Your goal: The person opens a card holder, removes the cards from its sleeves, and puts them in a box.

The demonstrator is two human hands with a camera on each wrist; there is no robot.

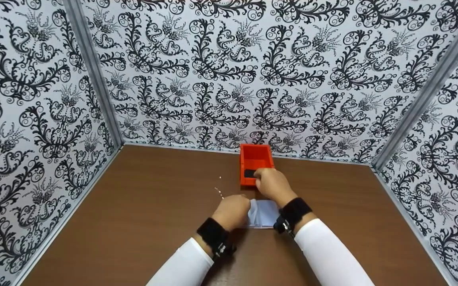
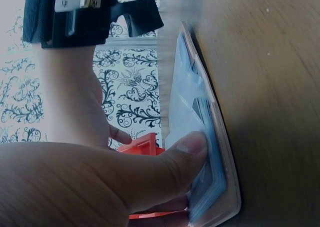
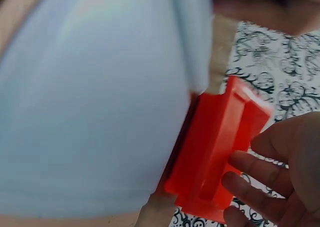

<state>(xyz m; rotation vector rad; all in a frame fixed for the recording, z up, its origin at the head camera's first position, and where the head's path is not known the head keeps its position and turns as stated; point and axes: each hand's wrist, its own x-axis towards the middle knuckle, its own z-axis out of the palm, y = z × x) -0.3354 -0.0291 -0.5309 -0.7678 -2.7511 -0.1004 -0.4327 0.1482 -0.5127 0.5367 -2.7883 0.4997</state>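
A card holder (image 1: 268,213) with clear plastic sleeves and a pinkish cover lies opened on the table. My left hand (image 1: 232,210) is at its left side; in the left wrist view the thumb (image 2: 187,149) lies on the sleeves (image 2: 212,157) with fingers behind them, pinching the pages. Beyond the holder stands a red bin (image 1: 256,154), and my right hand (image 1: 274,184) hovers over its near right edge. A black flat piece (image 1: 249,173) shows in the bin beside the right fingertips. In the right wrist view, those fingers (image 3: 257,169) are loosely bent and apart, nothing visible between them.
The brown table (image 1: 153,206) is enclosed by patterned walls (image 1: 229,79) with grey metal corner posts (image 1: 96,75). The bin stands close to the back wall. Small white specks (image 1: 219,192) show on the table left of the bin.
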